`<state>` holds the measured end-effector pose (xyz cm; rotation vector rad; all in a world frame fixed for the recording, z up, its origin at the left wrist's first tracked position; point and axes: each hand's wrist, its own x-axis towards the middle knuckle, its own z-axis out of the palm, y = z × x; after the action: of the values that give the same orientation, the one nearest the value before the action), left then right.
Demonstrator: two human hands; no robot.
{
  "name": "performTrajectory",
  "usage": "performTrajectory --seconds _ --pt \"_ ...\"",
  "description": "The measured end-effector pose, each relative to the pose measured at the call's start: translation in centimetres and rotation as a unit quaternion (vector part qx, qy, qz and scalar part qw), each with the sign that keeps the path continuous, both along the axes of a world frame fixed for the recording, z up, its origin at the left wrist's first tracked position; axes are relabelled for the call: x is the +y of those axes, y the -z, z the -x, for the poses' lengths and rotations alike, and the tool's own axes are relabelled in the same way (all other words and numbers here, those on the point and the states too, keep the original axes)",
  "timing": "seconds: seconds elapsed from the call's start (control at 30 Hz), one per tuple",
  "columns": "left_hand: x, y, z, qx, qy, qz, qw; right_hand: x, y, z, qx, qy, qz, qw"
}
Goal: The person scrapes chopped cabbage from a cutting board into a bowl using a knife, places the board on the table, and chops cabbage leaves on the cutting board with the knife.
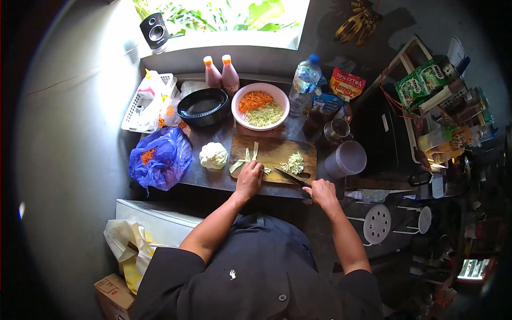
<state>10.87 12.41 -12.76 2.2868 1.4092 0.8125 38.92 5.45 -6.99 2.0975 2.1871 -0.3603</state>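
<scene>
My right hand is wrapped round the handle of a kitchen knife, whose dark blade lies low over the wooden cutting board. On the board's left half, my left hand has its fingers curled down on pale cabbage strips; a few strips stick out beyond the fingers. A small heap of chopped cabbage sits on the right half, just past the blade. Left of the board rests a partly cut cabbage head. Behind the board, a pink bowl holds shredded carrot and chopped pale green vegetable.
A black bowl, two orange-capped bottles and a blue plastic bag with carrot shreds stand left. A water bottle, metal cup and tall plastic container crowd the right. A white stool stands beyond the table.
</scene>
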Motion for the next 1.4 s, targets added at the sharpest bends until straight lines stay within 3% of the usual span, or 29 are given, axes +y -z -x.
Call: performTrajectory --seconds 0.17,0.23,0.4,0.7,1.03,1.4 --pt "1.0 2.2 1.0 -0.148 0.041 0.029 0.988 1.6 0.4 0.1 -0.013 -0.036 -0.016 0.999" --pt "0.9 1.4 1.7 -0.137 0.058 0.032 0.988 2.4 0.9 0.1 -0.012 -0.087 -0.06 0.994" --pt "1.2 1.1 2.3 -0.123 0.084 0.07 0.986 3.5 0.4 -0.7 0.004 -0.081 0.041 0.996" --pt "-0.1 0.0 5.2 -0.125 0.127 0.177 0.968 0.2 1.5 0.9 0.048 -0.09 0.027 0.994" --pt "-0.7 0.7 5.4 -0.135 0.109 0.155 0.973 -0.6 1.8 0.7 -0.053 -0.111 -0.063 0.99" --pt "-0.9 0.3 5.3 -0.123 0.108 0.13 0.978 0.8 1.9 0.2 -0.052 -0.104 -0.08 0.99"
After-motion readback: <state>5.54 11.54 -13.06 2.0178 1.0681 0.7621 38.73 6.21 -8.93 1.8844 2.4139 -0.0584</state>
